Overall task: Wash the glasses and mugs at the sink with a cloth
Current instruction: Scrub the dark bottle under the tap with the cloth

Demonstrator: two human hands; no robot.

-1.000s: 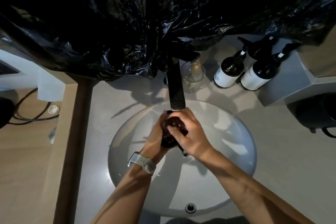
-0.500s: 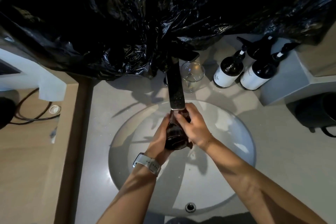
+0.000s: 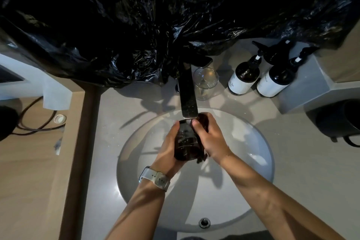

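We held a dark glass (image 3: 187,142) under the faucet (image 3: 188,99), left hand (image 3: 167,154) cupping it, right hand (image 3: 209,138) gripping its 3 o'clock side with a cloth (image 3: 201,159).

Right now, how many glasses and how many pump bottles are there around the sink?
Dark brown glass, held over the basin by the left hand and right hand: 1
Clear glass behind the tap: 1
Dark pump bottles with white labels: 2
A third bottle behind them is partly hidden.
Total: 4
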